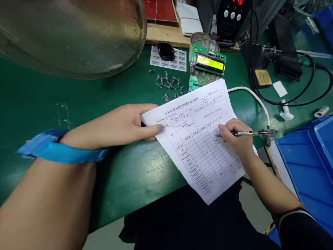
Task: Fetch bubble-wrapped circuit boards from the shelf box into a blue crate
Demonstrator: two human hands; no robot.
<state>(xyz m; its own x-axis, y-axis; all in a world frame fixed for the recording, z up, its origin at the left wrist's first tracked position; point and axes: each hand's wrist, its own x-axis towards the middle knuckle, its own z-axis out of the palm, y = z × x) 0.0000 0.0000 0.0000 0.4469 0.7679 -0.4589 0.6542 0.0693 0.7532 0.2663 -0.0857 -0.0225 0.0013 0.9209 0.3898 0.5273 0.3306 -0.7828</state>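
Over the green workbench's [130, 180] edge, the left hand [122, 125] pinches a printed form [192, 152]; the right hand [239, 140] grips a ballpoint pen [260, 132], tip at the page (writing, seemingly, which calls for steady paper).

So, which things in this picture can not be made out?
In the head view:
- Most handwriting on the sheet: too small and blurred.
- Lower end of the green circuit board: hidden behind the sheet.
- Red digits: cut by the top edge.
- Any text on the yellow display: too small.
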